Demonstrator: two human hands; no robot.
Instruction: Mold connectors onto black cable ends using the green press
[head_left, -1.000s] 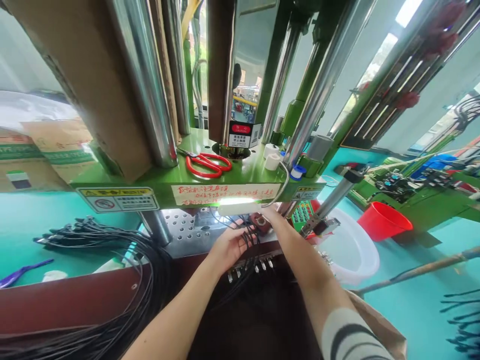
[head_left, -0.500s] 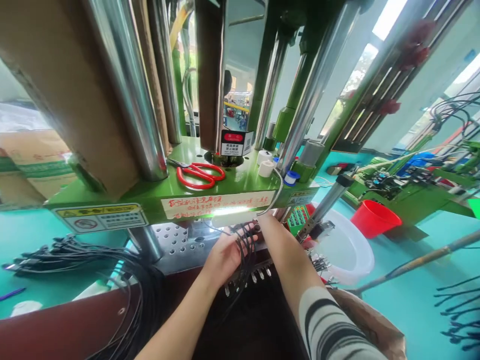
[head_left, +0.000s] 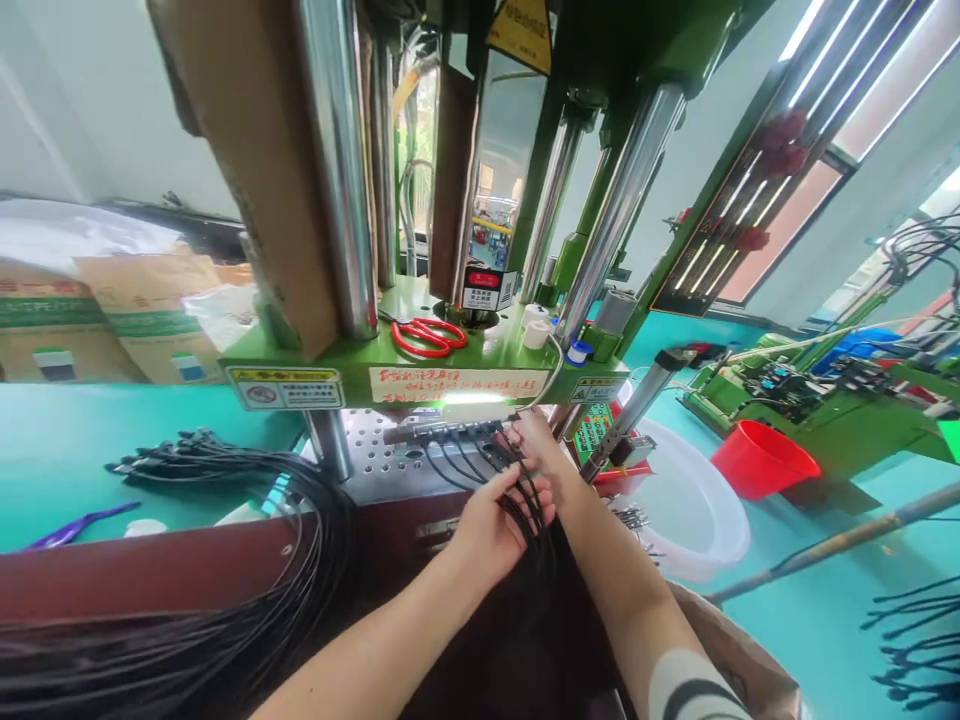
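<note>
My left hand [head_left: 504,515], palm up with curled fingers, holds a bunch of thin black cables [head_left: 531,500]. From it the cables fan out to a metal mould strip [head_left: 450,428] on the perforated steel plate [head_left: 367,482] of a green press. At the right end of the strip is my right hand [head_left: 529,436], its fingers bent in close to the cable ends. Cables and my left fingers partly cover it, so what it pinches cannot be made out. Above both hands, red-handled scissors [head_left: 429,338] lie on the press's green platform [head_left: 345,362].
A thick bundle of black cables [head_left: 322,530] drapes over the brown table edge at left. White spools [head_left: 535,330] stand on the platform. To the right are a green keypad [head_left: 594,432], a white tub [head_left: 705,510], a red bucket [head_left: 765,460] and a slanting pole [head_left: 840,540].
My left hand has moved right with the cables, which now spread visibly along the mould strip. My right hand stays by the strip's right end. The head view has shifted left.
</note>
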